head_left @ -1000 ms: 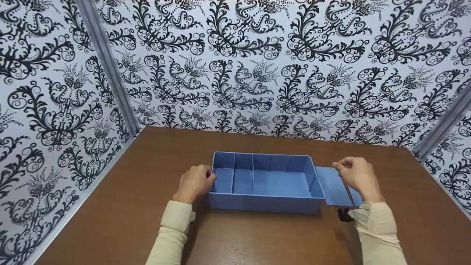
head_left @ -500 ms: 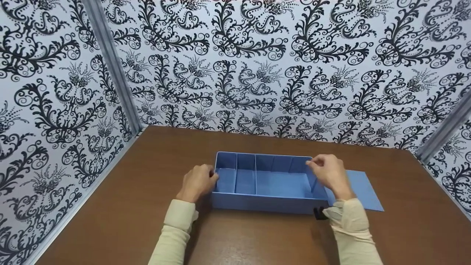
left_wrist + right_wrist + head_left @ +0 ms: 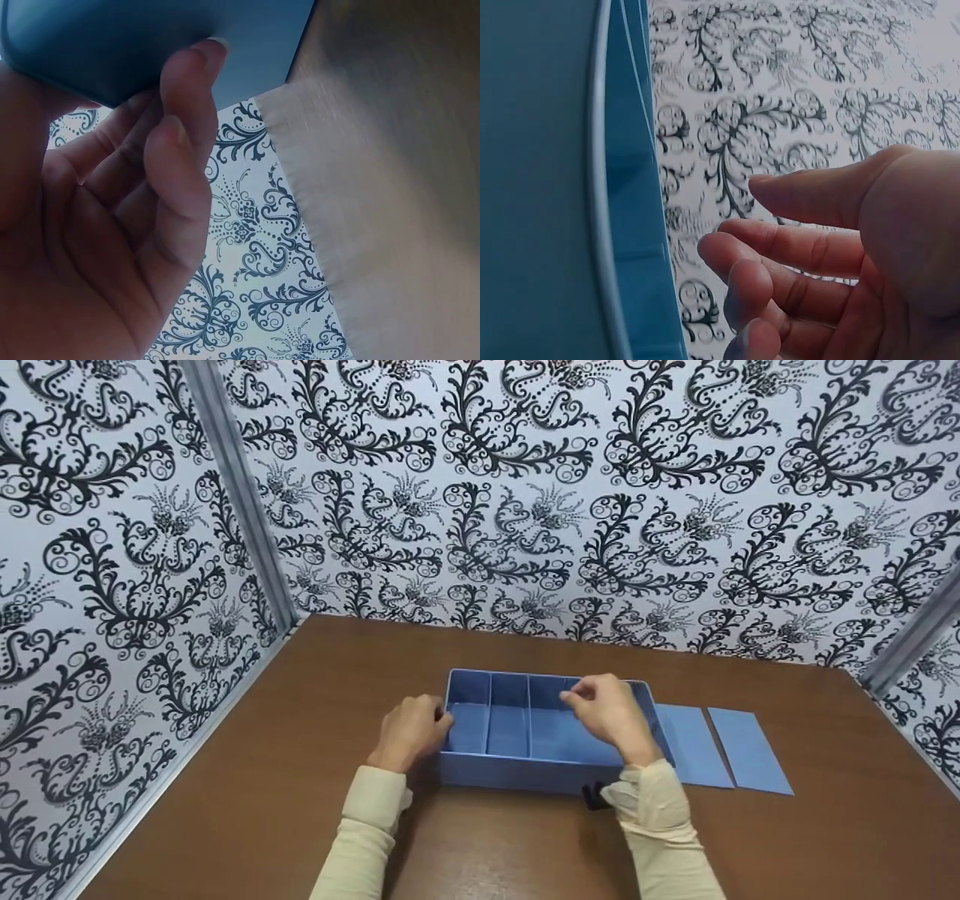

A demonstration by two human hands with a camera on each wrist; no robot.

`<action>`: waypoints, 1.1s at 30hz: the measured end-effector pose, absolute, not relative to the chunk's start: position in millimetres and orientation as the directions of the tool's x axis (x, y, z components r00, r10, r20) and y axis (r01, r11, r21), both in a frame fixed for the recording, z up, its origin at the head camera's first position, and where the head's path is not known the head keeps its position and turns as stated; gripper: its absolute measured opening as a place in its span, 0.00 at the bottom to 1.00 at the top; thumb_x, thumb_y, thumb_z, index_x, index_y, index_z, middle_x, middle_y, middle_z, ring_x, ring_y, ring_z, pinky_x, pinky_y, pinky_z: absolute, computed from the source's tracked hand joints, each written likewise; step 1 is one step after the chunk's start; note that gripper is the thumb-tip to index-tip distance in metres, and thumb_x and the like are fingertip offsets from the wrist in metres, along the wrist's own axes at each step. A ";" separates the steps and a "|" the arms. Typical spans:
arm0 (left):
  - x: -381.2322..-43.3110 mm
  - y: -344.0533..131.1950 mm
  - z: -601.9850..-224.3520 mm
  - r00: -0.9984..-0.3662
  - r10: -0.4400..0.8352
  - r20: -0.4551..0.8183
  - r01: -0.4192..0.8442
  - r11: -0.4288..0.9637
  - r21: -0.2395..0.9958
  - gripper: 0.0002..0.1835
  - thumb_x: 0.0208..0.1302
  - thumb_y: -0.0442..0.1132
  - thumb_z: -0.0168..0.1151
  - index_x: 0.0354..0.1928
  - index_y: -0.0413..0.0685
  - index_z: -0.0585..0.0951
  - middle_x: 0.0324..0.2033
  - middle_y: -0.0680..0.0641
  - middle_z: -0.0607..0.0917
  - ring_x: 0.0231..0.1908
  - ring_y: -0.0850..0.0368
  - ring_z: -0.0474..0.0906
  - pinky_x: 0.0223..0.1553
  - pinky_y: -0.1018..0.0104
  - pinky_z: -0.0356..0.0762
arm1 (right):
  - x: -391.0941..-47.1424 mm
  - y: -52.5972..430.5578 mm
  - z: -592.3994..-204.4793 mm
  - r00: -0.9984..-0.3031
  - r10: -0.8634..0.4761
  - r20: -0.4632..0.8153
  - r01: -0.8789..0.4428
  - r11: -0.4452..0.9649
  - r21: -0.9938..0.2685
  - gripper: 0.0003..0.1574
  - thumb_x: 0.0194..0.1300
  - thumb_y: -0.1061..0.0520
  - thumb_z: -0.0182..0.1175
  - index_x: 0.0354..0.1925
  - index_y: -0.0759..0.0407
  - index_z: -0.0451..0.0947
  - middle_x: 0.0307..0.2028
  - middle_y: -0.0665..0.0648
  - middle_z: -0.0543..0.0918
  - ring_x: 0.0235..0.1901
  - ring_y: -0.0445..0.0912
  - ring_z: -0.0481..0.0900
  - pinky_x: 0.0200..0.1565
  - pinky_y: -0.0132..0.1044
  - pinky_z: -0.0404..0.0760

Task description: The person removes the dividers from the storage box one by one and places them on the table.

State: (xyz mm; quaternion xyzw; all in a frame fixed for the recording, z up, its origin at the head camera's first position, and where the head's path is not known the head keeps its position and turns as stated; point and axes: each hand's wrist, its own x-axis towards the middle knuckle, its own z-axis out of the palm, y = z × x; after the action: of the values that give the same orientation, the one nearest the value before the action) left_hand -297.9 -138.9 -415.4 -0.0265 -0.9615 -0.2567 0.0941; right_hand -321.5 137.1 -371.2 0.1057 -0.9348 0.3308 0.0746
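A long blue plastic box (image 3: 517, 772) sits on the table, its left part split by a divider (image 3: 487, 724) and a second divider (image 3: 529, 727) into two narrow compartments beside a wide one. My left hand (image 3: 409, 731) grips the box's left end wall; in the left wrist view its fingers (image 3: 178, 161) curl against the outside of the blue plastic. Over the wide compartment hovers my right hand (image 3: 615, 716). The right wrist view shows this hand's thumb and loosely bent fingers (image 3: 817, 255) apart, with nothing between them, near the box rim (image 3: 596, 165).
Two flat blue panels lie right of the box: a left panel (image 3: 694, 746) close against its end, and a right panel (image 3: 752, 751) with a thin gap between them. A patterned wall (image 3: 510, 547) closes off the back of the wooden table (image 3: 480, 840).
My right hand has moved left from above the blue panels to over the box's wide compartment, uncovering both panels. The left hand stays on the left end wall.
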 end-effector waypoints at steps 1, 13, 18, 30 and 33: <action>-297.9 -139.1 -415.3 -0.979 0.003 0.202 0.104 0.867 0.487 0.09 0.67 0.41 0.61 0.32 0.44 0.83 0.23 0.48 0.79 0.24 0.54 0.74 0.30 0.57 0.71 | -321.3 132.9 -371.4 -0.967 -0.149 0.205 -0.245 0.758 -0.605 0.12 0.65 0.53 0.64 0.34 0.60 0.87 0.27 0.53 0.85 0.29 0.46 0.79 0.37 0.43 0.77; -297.9 -137.7 -416.8 -0.979 0.002 0.205 0.105 0.865 0.491 0.09 0.66 0.41 0.61 0.32 0.45 0.83 0.23 0.48 0.79 0.25 0.54 0.74 0.30 0.57 0.71 | -319.6 104.9 -378.8 -0.960 -0.188 0.209 -0.276 0.761 -0.587 0.11 0.64 0.54 0.65 0.31 0.60 0.87 0.26 0.52 0.84 0.29 0.47 0.78 0.36 0.43 0.77; -298.5 -140.0 -415.0 -0.982 -0.004 0.190 0.091 0.868 0.487 0.09 0.67 0.42 0.60 0.32 0.45 0.83 0.23 0.49 0.79 0.24 0.54 0.74 0.29 0.58 0.70 | -320.6 98.5 -382.9 -0.960 -0.190 0.203 -0.275 0.757 -0.593 0.11 0.63 0.55 0.66 0.30 0.61 0.87 0.26 0.53 0.85 0.28 0.47 0.78 0.36 0.44 0.77; -297.4 -139.7 -413.5 -0.984 -0.002 0.181 0.089 0.866 0.492 0.09 0.67 0.42 0.60 0.33 0.44 0.83 0.23 0.48 0.79 0.23 0.55 0.73 0.27 0.61 0.69 | -323.8 90.4 -390.8 -0.972 -0.187 0.144 -0.236 0.773 -0.589 0.11 0.63 0.53 0.66 0.34 0.61 0.87 0.31 0.55 0.87 0.33 0.48 0.81 0.42 0.47 0.80; -297.9 -139.1 -413.8 -0.982 0.001 0.186 0.093 0.871 0.482 0.09 0.67 0.41 0.60 0.33 0.43 0.83 0.22 0.48 0.79 0.23 0.55 0.73 0.26 0.61 0.68 | -323.4 88.6 -393.3 -0.971 -0.193 0.144 -0.240 0.775 -0.584 0.12 0.63 0.53 0.67 0.35 0.62 0.87 0.31 0.56 0.87 0.33 0.48 0.81 0.41 0.47 0.80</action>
State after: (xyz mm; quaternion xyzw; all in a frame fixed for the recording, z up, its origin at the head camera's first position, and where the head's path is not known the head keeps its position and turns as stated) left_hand -297.9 -139.1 -413.8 -0.0244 -0.9630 -0.2527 0.0903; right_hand -323.4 88.6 -393.3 0.1150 -0.9413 0.3151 0.0378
